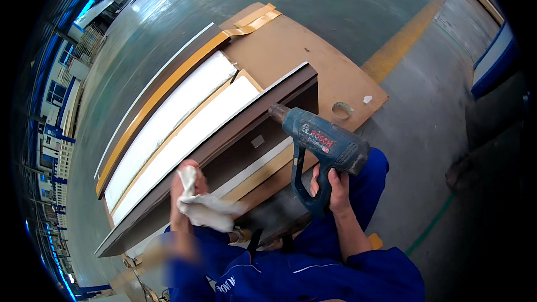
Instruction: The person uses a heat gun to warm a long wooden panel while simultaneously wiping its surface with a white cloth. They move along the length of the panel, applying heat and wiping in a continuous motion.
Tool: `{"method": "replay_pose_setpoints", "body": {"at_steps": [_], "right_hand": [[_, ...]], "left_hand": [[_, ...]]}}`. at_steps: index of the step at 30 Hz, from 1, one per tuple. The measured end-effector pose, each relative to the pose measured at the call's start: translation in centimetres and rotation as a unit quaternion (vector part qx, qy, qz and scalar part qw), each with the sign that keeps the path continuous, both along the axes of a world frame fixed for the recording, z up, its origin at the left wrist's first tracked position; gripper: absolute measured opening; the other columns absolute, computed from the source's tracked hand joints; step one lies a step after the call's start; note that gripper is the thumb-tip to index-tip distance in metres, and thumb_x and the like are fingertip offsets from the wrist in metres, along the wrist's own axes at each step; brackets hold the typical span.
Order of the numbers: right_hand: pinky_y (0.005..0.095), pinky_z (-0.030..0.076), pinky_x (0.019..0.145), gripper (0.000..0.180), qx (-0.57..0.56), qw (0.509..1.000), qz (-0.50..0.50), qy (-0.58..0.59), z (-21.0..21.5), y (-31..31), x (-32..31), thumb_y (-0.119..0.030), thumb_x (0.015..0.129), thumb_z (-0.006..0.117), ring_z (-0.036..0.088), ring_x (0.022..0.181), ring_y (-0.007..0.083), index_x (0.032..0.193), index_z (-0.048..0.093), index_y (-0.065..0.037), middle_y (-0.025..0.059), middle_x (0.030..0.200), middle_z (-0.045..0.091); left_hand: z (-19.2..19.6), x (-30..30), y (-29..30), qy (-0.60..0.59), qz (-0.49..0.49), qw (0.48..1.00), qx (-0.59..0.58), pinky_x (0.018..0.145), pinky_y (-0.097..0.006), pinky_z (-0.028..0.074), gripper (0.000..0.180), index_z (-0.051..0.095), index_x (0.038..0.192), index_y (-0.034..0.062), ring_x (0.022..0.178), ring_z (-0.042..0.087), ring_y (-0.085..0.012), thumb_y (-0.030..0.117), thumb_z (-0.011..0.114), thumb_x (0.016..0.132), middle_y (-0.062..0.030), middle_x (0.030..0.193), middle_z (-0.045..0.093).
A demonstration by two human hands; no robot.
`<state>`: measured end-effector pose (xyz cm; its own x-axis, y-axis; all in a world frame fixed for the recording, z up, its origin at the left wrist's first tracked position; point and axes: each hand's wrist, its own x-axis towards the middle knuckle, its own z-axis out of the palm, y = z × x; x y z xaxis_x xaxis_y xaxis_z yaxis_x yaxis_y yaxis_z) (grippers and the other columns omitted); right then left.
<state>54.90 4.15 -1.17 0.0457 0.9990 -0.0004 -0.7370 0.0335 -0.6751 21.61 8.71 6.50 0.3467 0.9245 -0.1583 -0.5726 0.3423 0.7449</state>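
My right hand (337, 189) is closed around the handle of a dark blue-green heat gun (324, 134). Its metal nozzle points left, over a long dark brown panel (221, 138) with a raised edge. In my left hand (180, 204), smeared by motion, is a crumpled white cloth (210, 212). That hand is over the near part of the brown panel; I cannot tell whether the cloth touches it. A small pale patch (257, 141) shows on the panel's dark face.
Under the work lies a brown board (313, 50), bearing a tape roll (342, 111) and a white scrap (367, 99). Long white strips (173, 126) and an orange-edged profile (162, 98) lie beyond the panel. A yellow line (411, 36) crosses the grey-green floor.
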Motion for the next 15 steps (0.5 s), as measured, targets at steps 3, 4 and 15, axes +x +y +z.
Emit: {"method": "replay_pose_setpoints", "body": {"at_steps": [3, 4, 15], "right_hand": [[0.0276, 0.045, 0.05, 0.038, -0.005, 1.0, -0.026, 0.004, -0.4, 0.0, 0.5, -0.035, 0.091, 0.045, 0.052, 0.057, 0.015, 0.106, 0.043, 0.0, 0.0099, 0.086, 0.05], [0.0259, 0.043, 0.051, 0.039, 0.001, 1.0, 0.002, 0.023, -1.5, -0.1, 1.3, -0.038, 0.092, 0.042, 0.05, 0.058, 0.0136, 0.105, 0.043, -0.001, 0.0074, 0.086, 0.048], [0.0224, 0.038, 0.054, 0.057, -0.034, 0.964, -0.247, 0.087, -0.1, -0.4, 2.8, -0.042, 0.095, 0.031, 0.04, 0.062, 0.0088, 0.134, 0.026, -0.001, 0.0023, 0.087, 0.041]], "left_hand": [[6.3, 2.9, 2.9, 0.73, 0.212, 0.577, 0.299, 0.065, -0.031, 0.049, 0.026, 0.053, 0.099, 0.0044, 0.068, 0.058, -0.0208, -0.002, 0.056, 0.074, -0.009, 0.081, 0.057], [7.8, 4.3, 4.4, 0.813, 0.203, 0.386, 0.386, 0.067, -0.033, 0.049, 0.032, 0.054, 0.101, 0.0038, 0.073, 0.06, -0.0238, -0.005, 0.057, 0.07, -0.0111, 0.084, 0.058], [0.7, 22.9, 20.3, 0.804, -0.03, 0.366, 0.467, 0.063, -0.04, 0.051, 0.013, 0.064, 0.077, 0.0033, 0.073, 0.062, -0.0324, 0.009, 0.059, 0.066, -0.0172, 0.081, 0.062]]}}
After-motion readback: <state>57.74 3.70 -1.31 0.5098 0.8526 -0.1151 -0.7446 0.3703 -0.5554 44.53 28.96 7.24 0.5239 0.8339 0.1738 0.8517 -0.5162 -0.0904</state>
